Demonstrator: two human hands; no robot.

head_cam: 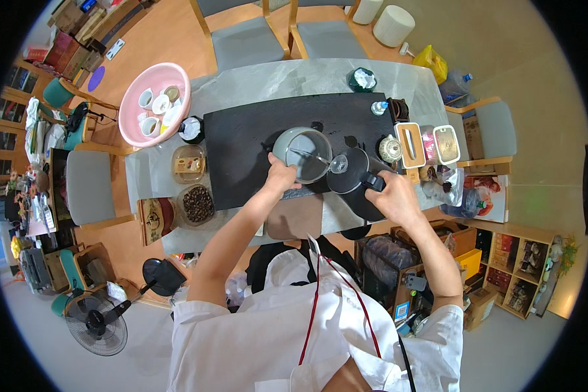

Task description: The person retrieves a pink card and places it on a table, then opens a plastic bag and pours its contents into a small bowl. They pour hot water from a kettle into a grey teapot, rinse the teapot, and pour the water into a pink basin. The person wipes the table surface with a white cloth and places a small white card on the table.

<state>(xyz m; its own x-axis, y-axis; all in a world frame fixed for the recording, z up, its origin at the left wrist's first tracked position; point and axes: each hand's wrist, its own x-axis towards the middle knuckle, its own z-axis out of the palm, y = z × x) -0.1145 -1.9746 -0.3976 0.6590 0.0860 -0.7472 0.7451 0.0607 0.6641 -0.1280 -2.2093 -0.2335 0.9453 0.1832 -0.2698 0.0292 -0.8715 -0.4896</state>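
Note:
My left hand (281, 174) grips the near left rim of a round grey bowl (277, 147), whose inside is partly in shadow. Just to its right, my right hand (394, 196) is closed around the black handle of a kettle (348, 181). The kettle is tilted left, its spout over the bowl's right rim. A thin clear stream runs from it into the bowl. Under the bowl lies a black slab-like tea tray (245, 147) with wet patches. A small patterned teapot (390, 149) stands beyond the kettle to the right.
A pink basin (127, 115) with several white cups is at the table's far left. Nearer are a tub of dark nuts or beans (197, 205) and a clear packaged food box (188, 165). Right of the tray stand lidded containers (446, 144). Grey chairs (247, 41) surround the marbled table (274, 76).

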